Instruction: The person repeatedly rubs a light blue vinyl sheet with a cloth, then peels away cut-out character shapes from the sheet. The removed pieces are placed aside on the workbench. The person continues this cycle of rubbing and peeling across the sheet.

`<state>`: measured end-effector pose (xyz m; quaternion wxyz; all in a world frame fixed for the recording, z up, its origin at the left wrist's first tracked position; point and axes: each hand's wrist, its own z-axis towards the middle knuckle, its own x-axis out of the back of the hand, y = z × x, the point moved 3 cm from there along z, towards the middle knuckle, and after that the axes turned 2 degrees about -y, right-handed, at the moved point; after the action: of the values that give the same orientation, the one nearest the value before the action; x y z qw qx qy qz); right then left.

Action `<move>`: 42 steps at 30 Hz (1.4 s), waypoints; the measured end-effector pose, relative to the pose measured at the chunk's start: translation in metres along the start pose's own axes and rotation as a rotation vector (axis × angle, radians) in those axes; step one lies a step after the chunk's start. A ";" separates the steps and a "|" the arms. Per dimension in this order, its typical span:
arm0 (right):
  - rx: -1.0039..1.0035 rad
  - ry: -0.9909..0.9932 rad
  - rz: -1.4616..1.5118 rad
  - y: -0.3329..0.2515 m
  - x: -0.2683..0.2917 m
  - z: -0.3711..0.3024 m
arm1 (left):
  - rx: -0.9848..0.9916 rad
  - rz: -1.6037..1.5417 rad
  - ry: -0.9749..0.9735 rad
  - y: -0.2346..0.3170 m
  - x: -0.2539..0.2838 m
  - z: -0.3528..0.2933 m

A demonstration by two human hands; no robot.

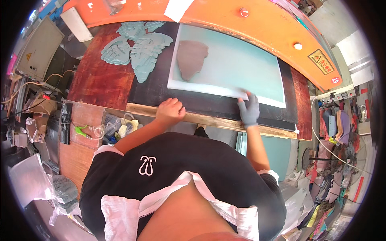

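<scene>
My bare left hand rests at the wooden front edge of the work table, fingers curled in. Whatever may be inside it is hidden. My right hand, in a grey glove, is over the near edge of a pale blue-green sheet with a white border. Its thumb and fingers are apart, the fingertips slightly blurred, and I see nothing held. On the sheet's left end lies a brown, jagged-edged flat piece or template. Left of the sheet are several light blue cut pieces with slots and toothed edges, partly overlapping.
An orange machine beam with round buttons and a warning label spans the far side. The sheet lies on a black mat over a reddish-brown board. Bags and a green-handled tool sit below left; hanging materials stand at right.
</scene>
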<state>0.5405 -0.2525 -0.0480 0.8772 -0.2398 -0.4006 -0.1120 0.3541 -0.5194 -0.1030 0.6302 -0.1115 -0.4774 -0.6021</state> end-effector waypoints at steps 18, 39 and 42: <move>-0.162 -0.440 -0.148 -0.211 -0.093 0.072 | -0.058 -0.066 0.143 -0.018 0.026 -0.004; -0.170 -0.331 -0.183 -0.131 -0.020 0.039 | -0.039 -0.110 0.212 0.002 0.049 -0.034; -0.171 -0.329 -0.175 -0.129 -0.020 0.038 | -0.046 -0.122 0.199 0.004 0.049 -0.034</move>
<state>0.4527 -0.3441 0.0015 0.7633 -0.2925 -0.5469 -0.1807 0.3644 -0.5745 -0.0830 0.6340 -0.0366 -0.4044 -0.6582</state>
